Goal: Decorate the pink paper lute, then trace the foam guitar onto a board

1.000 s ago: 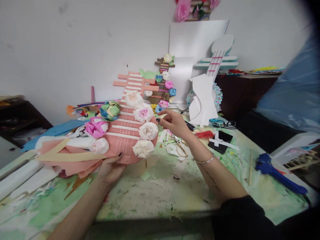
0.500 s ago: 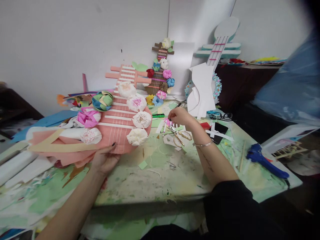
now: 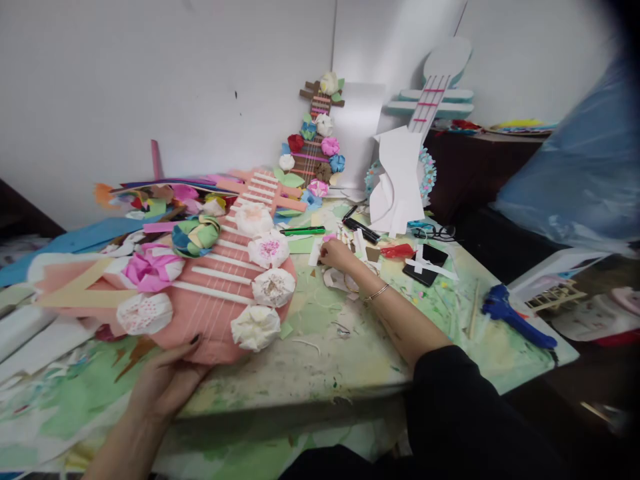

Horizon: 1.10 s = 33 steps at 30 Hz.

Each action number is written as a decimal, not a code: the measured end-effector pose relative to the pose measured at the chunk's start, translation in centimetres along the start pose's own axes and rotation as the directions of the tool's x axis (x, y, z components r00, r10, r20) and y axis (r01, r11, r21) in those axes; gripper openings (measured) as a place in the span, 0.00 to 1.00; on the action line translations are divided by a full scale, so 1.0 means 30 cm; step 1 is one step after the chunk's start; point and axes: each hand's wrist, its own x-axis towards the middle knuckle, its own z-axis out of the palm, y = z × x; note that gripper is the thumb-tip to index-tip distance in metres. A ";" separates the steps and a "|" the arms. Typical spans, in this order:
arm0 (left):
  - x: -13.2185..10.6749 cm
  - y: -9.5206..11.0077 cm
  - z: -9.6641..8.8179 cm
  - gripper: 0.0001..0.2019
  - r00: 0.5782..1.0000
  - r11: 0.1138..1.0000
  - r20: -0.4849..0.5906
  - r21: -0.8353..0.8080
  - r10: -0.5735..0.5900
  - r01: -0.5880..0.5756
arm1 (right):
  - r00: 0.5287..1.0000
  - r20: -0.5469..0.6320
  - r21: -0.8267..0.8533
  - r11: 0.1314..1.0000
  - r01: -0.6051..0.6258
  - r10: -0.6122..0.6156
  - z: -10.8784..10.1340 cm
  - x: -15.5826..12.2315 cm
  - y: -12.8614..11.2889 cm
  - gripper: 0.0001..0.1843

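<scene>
My left hand [image 3: 173, 380] grips the lower edge of a pink paper model of a stringed instrument [image 3: 210, 323], its thumb on the front. White strips and thin strings cross the model's front. Paper flowers run down its sides, among them a white flower [image 3: 256, 328], a pink flower [image 3: 153, 267] and a green-and-blue flower [image 3: 197, 235]. Farther off, my right hand [image 3: 336, 255] reaches down among paper scraps, its fingers drawn together; whatever is between them is hidden. Just under that hand lie gold-handled scissors [image 3: 351, 285], partly covered by it.
Behind stand a brown flowered instrument model [image 3: 313, 157] and a white-and-turquoise one [image 3: 447, 63]. A green pen [image 3: 303, 231], a black phone [image 3: 425, 265] and a blue glue gun [image 3: 517, 317] lie on the table. Coloured paper is heaped at left.
The pink instrument has come down and toward me, leaning back more, with my left hand. My right hand has moved slightly left and lower, onto the scraps.
</scene>
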 end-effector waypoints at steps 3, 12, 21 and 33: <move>-0.004 0.000 0.008 0.16 0.999 1.000 -0.035 -0.023 -0.003 0.002 | 1.000 -0.007 -0.031 0.999 -0.030 0.030 0.002 0.005 0.002 0.16; -0.014 -0.006 -0.012 0.16 0.999 0.998 0.026 -0.053 0.028 -0.027 | 0.992 0.065 -0.054 0.993 -0.102 0.106 -0.014 0.010 -0.002 0.16; 0.002 -0.007 -0.021 0.12 0.999 0.999 -0.025 -0.030 0.026 -0.027 | 0.987 0.065 0.061 0.987 -0.150 0.146 -0.019 0.033 0.010 0.15; -0.003 -0.008 -0.013 0.13 0.997 0.997 0.023 -0.028 0.071 -0.071 | 0.968 -0.197 0.551 0.834 -0.024 0.158 -0.114 -0.015 0.065 0.08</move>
